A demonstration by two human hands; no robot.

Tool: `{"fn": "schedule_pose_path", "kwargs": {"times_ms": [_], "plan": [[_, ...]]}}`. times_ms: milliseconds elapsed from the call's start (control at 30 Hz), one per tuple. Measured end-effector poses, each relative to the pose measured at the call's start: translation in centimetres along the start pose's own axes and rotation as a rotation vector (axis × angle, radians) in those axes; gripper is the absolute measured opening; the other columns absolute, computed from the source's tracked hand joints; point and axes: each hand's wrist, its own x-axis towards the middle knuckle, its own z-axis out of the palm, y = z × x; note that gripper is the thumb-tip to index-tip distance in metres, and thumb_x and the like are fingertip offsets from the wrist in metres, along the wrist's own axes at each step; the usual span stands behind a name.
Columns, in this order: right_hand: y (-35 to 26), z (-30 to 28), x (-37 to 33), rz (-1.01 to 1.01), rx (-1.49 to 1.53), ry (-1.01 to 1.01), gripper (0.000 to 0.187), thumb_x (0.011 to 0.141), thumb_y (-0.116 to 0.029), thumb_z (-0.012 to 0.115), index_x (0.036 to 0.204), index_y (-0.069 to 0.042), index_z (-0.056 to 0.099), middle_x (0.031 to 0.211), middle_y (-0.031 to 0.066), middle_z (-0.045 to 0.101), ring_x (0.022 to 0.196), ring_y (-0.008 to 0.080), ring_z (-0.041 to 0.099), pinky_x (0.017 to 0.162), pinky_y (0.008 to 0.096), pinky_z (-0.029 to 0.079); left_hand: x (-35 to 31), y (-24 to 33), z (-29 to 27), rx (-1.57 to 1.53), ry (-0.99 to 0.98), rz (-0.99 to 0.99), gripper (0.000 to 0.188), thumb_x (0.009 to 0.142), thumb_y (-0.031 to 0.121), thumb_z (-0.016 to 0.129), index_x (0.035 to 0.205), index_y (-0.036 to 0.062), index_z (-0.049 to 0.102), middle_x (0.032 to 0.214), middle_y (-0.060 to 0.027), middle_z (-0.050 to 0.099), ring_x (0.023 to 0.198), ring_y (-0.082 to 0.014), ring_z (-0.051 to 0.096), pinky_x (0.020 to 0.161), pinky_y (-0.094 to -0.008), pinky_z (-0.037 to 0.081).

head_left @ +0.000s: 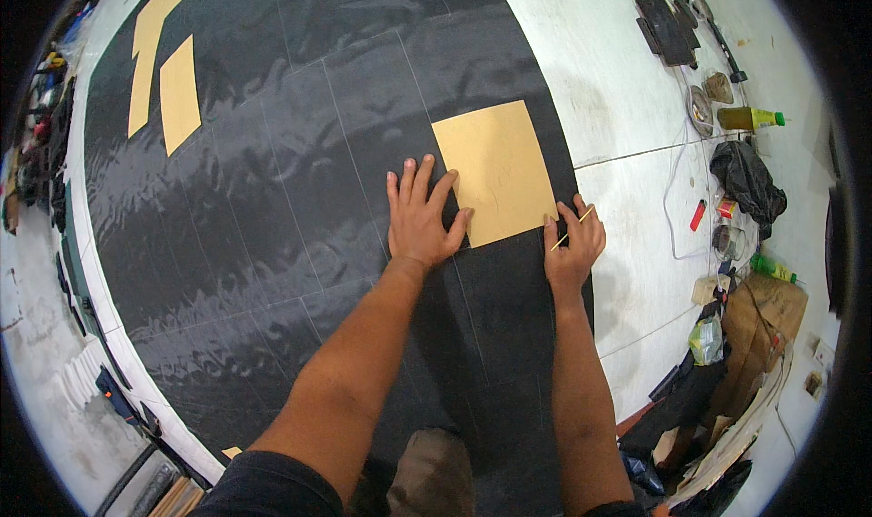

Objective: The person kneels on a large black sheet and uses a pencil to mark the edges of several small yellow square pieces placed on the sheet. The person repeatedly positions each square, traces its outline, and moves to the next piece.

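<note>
A four-sided tan card template (498,177) lies flat on a large sheet of shiny black material (272,245). Thin pale lines run across the sheet in a grid. My left hand (422,216) rests on the black sheet with its fingers spread, thumb and forefinger touching the card's left edge. At the card's lower right corner is my right hand (574,249), its fingers closed around a thin pale-yellow stick (586,214). Whether the stick has a writing tip cannot be made out.
Two more tan card pieces, one angled (143,72) and one four-sided (182,95), lie at the far left. Along the right are a bottle of yellowish liquid (749,118), a black plastic bag (747,183), a red-handled item (698,215) and brown cardboard (767,313).
</note>
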Motion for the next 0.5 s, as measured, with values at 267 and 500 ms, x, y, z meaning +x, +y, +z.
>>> {"fn": "schedule_pose_path", "kwargs": {"times_ms": [267, 500], "plan": [[0.13, 0.27, 0.19, -0.011, 0.001, 0.027, 0.033, 0.097, -0.033, 0.069, 0.123, -0.012, 0.070, 0.143, 0.0115, 0.059, 0.140, 0.0382, 0.044, 0.115, 0.0616, 0.024, -0.07, -0.34, 0.34, 0.116, -0.056, 0.046, 0.061, 0.091, 0.047, 0.063, 0.142, 0.0139, 0.054, 0.161, -0.0121, 0.038, 0.152, -0.0387, 0.027, 0.123, -0.0634, 0.009], [0.07, -0.07, 0.39, 0.004, 0.012, 0.018, 0.033, 0.096, -0.034, 0.069, 0.122, -0.013, 0.071, 0.143, 0.0107, 0.059, 0.140, 0.0381, 0.044, 0.116, 0.0602, 0.025, 0.08, 0.12, 0.20, 0.129, -0.090, 0.034, 0.058, 0.095, 0.044, 0.059, 0.144, 0.0147, 0.052, 0.160, -0.0074, 0.042, 0.152, -0.0357, 0.028, 0.122, -0.0636, 0.008]]}}
